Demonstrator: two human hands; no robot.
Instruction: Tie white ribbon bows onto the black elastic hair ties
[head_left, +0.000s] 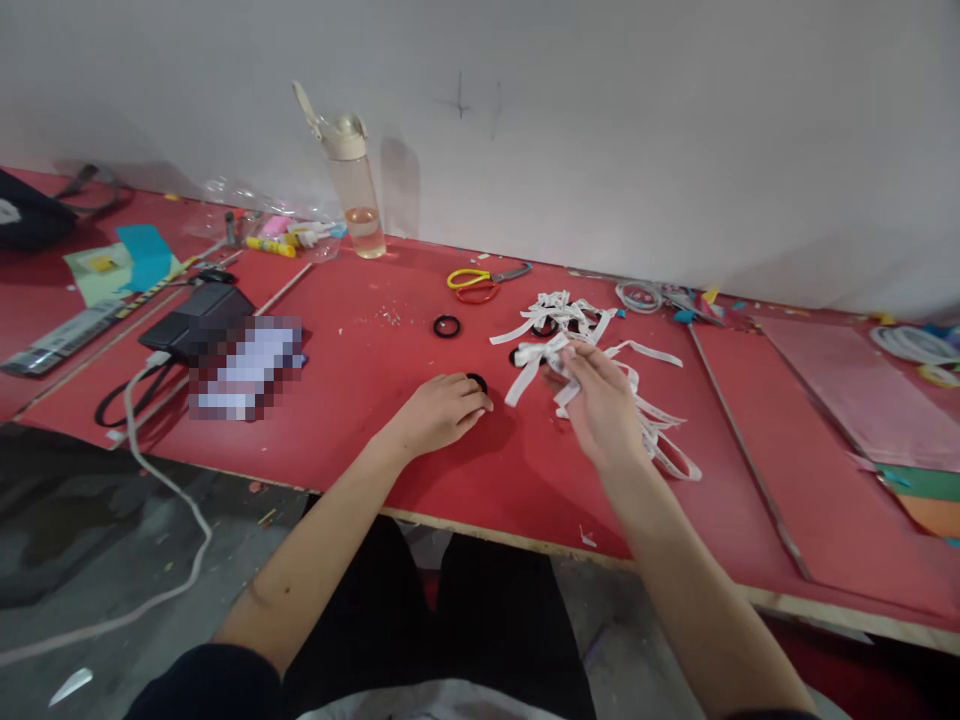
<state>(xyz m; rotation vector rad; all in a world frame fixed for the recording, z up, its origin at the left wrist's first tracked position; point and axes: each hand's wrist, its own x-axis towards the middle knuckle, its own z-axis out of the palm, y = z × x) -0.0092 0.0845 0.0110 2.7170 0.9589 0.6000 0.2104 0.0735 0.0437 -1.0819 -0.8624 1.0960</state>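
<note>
My left hand [452, 412] is low over the red table, its fingers curled together on a black hair tie [478, 382] that shows partly behind them. White ribbon tied in a bow [541, 352] is pinched in my right hand [604, 400], one tail hanging down to the left. Behind and beside that hand lies a pile of white ribbon bows [559, 305] with black hair ties among them. Loose white ribbon [679, 465] loops to the right of my right wrist. Another black hair tie [446, 326] lies alone farther back.
Scissors [487, 280] with yellow and red handles lie near the wall, right of a water bottle [360, 200]. To the left are a phone [251, 365], a black box [199, 320] and a white cable [199, 520]. Red boards [780, 450] cover the right side.
</note>
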